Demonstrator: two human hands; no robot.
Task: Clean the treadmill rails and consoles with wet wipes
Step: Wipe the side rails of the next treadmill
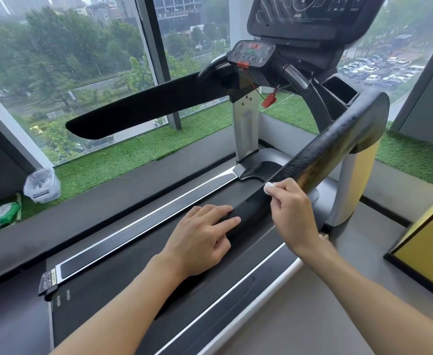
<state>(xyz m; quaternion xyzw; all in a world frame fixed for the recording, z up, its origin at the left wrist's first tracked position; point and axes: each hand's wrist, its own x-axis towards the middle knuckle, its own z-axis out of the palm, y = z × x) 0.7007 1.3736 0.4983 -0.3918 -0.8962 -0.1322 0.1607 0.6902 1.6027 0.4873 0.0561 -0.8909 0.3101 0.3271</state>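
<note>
Right of centre in the head view, the right rail (338, 147) is the thing in hand: a black padded bar whose long axis runs on a diagonal, from its near end at lower centre of the frame up to its bend at upper right. The right hand (294, 213) lies across that bar close to the near end, fingers curled, pinching a small white wad of wet wipe (269, 187) between thumb and fingertips. The wad touches the rail's left edge. The left hand (202, 237) is just beside it, lower and to the left, fingers (223, 210) straight and laid flat on the rail's rounded tip, holding nothing.

From the pinch, nearly all of the rail's length lies up and to the right; only a short piece lies down-left, and the left hand covers part of it. A stroke would likely run along the diagonal, away from the body, and the right hand is the nearer one for that. The surface there shows dull, brownish patches; whether these are grime or reflection I cannot tell.

The left rail (146, 108) sits well apart at upper left of centre, and the console (310, 16) at the top of the frame, both beyond the present reach of either hand.
</note>
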